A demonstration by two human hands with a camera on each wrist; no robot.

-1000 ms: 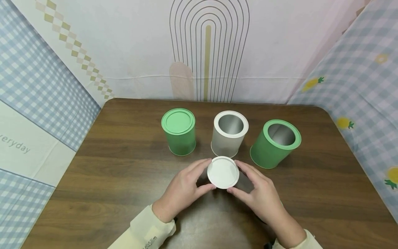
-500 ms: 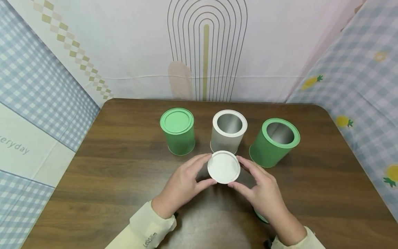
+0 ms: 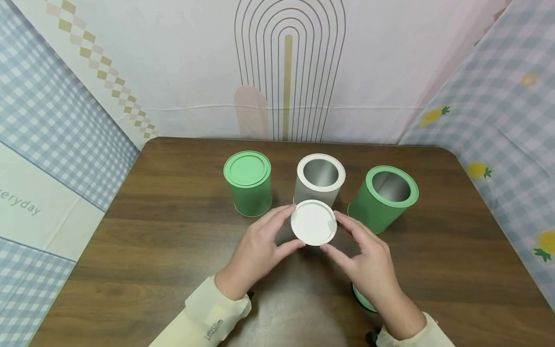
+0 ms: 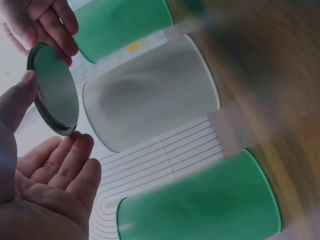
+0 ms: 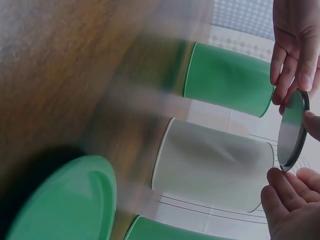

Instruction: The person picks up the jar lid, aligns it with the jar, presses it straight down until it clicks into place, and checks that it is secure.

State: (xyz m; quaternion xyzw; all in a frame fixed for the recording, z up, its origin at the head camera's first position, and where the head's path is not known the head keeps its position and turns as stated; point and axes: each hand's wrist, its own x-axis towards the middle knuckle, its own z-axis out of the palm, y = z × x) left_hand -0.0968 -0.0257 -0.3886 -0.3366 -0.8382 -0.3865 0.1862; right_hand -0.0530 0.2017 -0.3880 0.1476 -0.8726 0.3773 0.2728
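Observation:
A round white lid is held up above the table between both hands. My left hand pinches its left edge with thumb and fingertips; my right hand pinches the right edge the same way. In the left wrist view the lid's shiny metal underside shows, clear of the cans. Just beyond it stands a white can, upright, its round mouth uncovered. The lid overlaps the lower part of that can in the head view.
Left of the white can stands a green can with its green lid on. To its right is an uncovered green can. A loose green lid lies near my right wrist, partly hidden in the head view. The wooden table meets a fabric backdrop.
Both hands have moved the white lid forward and slightly right, closer to the white can. More of the loose green lid shows beside my right wrist. The cans stay put.

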